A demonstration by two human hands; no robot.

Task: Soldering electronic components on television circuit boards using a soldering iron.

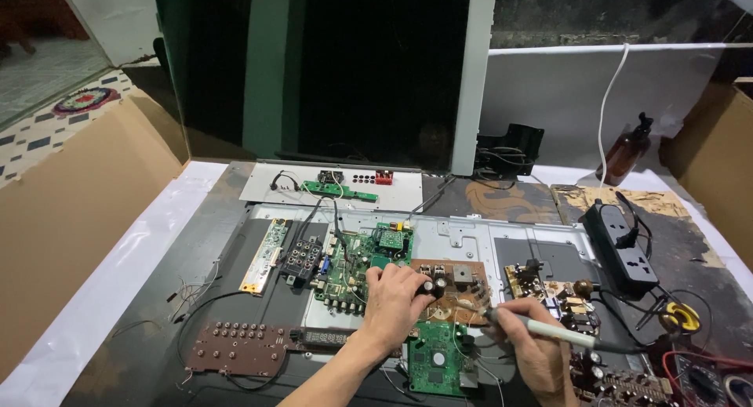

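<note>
Head view: left hand [398,296] curled, fingers pressing down on brown circuit board [459,291]. Right hand [533,343] closed around soldering iron [541,330], tip at that board's near edge. Boards lie exposed on the metal chassis [471,234]; work looks mid-way, wiring attached. Green main board [362,258] beyond left hand; power strip [627,250] beyond right hand.

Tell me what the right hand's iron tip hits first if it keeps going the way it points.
Probably the brown board: the right hand aims the iron up-left at it, close to the left hand. Depth is unclear.
</note>
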